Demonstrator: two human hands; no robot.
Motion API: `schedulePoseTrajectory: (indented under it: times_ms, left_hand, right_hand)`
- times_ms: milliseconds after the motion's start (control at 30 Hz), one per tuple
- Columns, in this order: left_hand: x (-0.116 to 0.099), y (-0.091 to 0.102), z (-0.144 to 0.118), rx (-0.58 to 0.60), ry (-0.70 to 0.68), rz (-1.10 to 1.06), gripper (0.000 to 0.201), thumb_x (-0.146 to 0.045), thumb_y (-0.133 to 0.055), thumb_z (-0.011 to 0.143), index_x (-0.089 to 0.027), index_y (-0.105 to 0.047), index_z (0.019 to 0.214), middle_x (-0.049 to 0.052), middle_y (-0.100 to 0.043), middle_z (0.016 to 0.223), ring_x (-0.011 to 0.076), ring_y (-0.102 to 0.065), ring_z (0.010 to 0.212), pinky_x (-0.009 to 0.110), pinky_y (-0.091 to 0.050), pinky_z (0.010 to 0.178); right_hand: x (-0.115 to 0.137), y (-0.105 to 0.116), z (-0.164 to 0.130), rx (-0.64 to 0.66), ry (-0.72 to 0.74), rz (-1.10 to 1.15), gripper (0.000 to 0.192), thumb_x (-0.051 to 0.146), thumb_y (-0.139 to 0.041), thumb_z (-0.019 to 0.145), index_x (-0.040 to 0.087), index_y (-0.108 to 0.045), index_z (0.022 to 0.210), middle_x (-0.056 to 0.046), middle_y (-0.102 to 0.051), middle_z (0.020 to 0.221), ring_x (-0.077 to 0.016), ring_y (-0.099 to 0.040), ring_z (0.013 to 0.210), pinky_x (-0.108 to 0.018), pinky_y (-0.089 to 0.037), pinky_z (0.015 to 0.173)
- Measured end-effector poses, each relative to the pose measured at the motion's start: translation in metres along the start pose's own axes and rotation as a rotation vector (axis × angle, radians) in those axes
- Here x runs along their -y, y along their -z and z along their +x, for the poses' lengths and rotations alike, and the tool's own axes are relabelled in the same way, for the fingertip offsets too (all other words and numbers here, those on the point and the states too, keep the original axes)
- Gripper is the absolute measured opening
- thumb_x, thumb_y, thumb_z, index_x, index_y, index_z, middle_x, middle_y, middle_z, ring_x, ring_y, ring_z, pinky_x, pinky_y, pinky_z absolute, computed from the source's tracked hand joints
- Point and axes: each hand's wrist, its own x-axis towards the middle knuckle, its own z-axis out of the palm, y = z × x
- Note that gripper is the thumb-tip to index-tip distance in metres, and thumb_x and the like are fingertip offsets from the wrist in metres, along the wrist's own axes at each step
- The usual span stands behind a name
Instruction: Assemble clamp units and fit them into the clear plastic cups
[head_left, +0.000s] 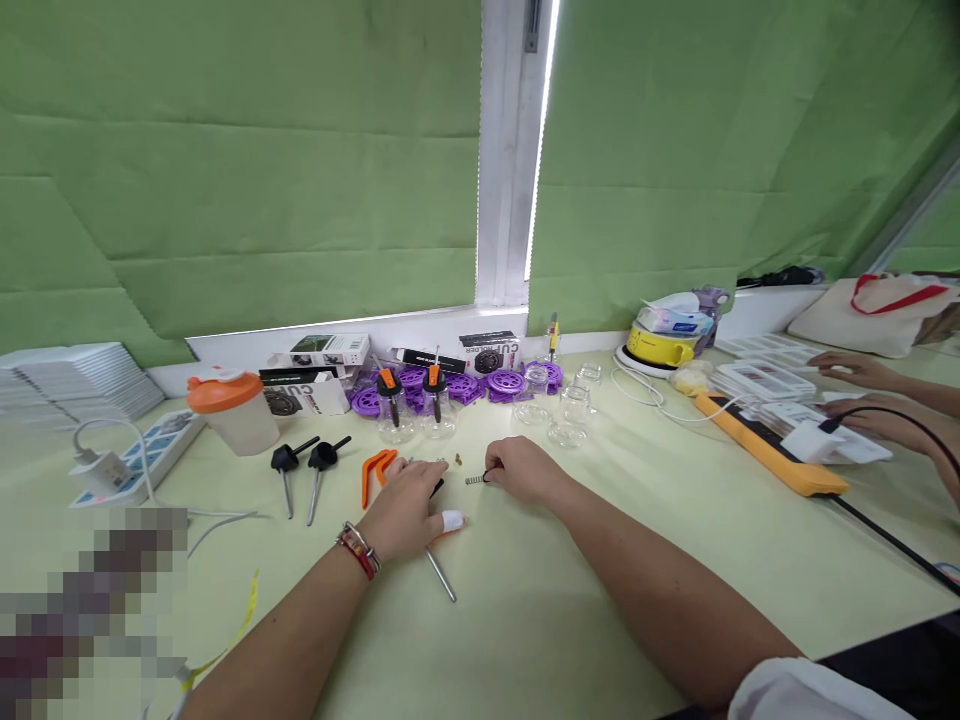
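Note:
A small metal coil spring [475, 480] sticks out from the pinched fingertips of my right hand [521, 468], just over the table. My left hand [409, 510], with white tape round the thumb, lies palm down with its fingers stretched forward and the thumb apart. Under it a metal rod [442, 577] juts out towards me, along with bits of black and orange that it mostly covers. Orange bent handles [375, 474] lie just left of its fingers. Tiny brass-coloured parts [458, 460] rest between my two hands.
Two black pieces with metal rods [285, 462] lie at left, near an orange-lidded cup [234, 410]. Behind stand glass pourers with orange levers [435, 400], purple discs [506, 384], glass pieces [574, 405] and boxes [304, 392]. A co-worker's hands [855, 370] and an orange power strip [772, 445] are at right.

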Motion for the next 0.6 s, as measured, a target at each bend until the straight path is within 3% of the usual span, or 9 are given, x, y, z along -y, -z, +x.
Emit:
schedulePoseTrajectory:
  times_ms: [100, 233, 400, 600]
  left_hand:
    - [-0.016, -0.001, 0.000, -0.094, -0.153, 0.104, 0.047, -0.049, -0.055, 0.080, -0.020, -0.052, 0.118, 0.011, -0.052, 0.130, 0.0276, -0.044, 0.119, 0.049, -0.021, 0.103]
    - [-0.032, -0.012, 0.001, -0.063, -0.290, 0.246, 0.033, -0.046, -0.053, 0.082, -0.019, -0.061, 0.098, 0.011, -0.051, 0.130, 0.0294, -0.039, 0.123, 0.051, -0.013, 0.107]
    - [-0.033, -0.018, 0.002, -0.005, -0.289, 0.309, 0.028, -0.040, -0.048, 0.086, -0.017, -0.064, 0.089, 0.008, -0.063, 0.097, 0.0237, -0.052, 0.100, 0.048, -0.017, 0.106]
    - [-0.030, -0.016, 0.002, 0.000, -0.298, 0.321, 0.028, -0.039, -0.045, 0.088, -0.017, -0.063, 0.086, 0.007, -0.063, 0.090, 0.0227, -0.054, 0.092, 0.047, -0.021, 0.104]
  right_hand:
    - [-0.003, -0.001, 0.001, 0.000, 0.023, 0.005, 0.003, 0.017, -0.062, 0.076, 0.019, -0.064, 0.074, -0.001, -0.065, 0.075, -0.0126, -0.054, 0.067, -0.022, -0.030, 0.055]
    - [-0.007, -0.004, 0.003, 0.024, 0.085, 0.028, 0.001, 0.019, -0.064, 0.075, 0.019, -0.065, 0.075, 0.000, -0.066, 0.074, -0.0124, -0.055, 0.067, -0.022, -0.032, 0.055]
    - [-0.009, -0.003, 0.005, 0.081, 0.106, -0.010, 0.007, 0.021, -0.071, 0.068, 0.019, -0.066, 0.073, 0.001, -0.066, 0.074, -0.0126, -0.055, 0.067, -0.022, -0.030, 0.053]
    - [-0.015, 0.000, 0.005, 0.078, 0.107, -0.169, 0.010, 0.023, -0.075, 0.064, 0.021, -0.068, 0.071, 0.000, -0.067, 0.072, -0.0149, -0.057, 0.068, -0.023, -0.029, 0.052]
